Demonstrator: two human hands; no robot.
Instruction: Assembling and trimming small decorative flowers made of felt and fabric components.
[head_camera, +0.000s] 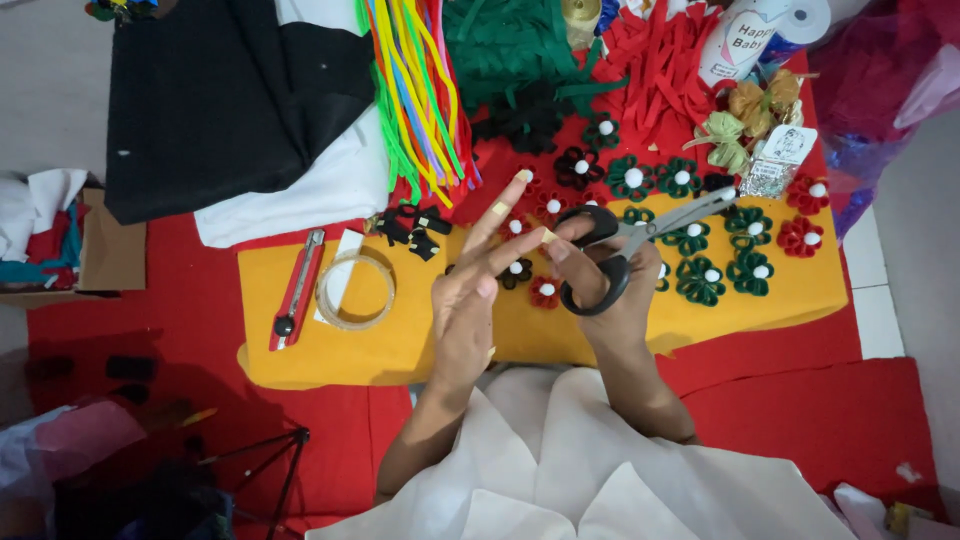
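My right hand (615, 305) grips black-handled scissors (640, 240), blades pointing right and nearly closed. My left hand (475, 285) is raised beside it with fingers spread, its fingertips meeting the right hand's over a small pale scrap (549, 237); a strip of tape sits on one finger. Both hover above a yellow felt board (400, 340). Small felt flowers in red, green and black with white pompom centres (700, 280) lie on the board just beyond the hands.
A red utility knife (297, 290) and a clear tape roll (356, 290) lie on the board's left. Behind are coloured pipe cleaners (415, 90), green and red felt strips (520, 45), black and white fabric (230, 90), gold bows (755, 110). Red cloth (800, 410) covers the floor.
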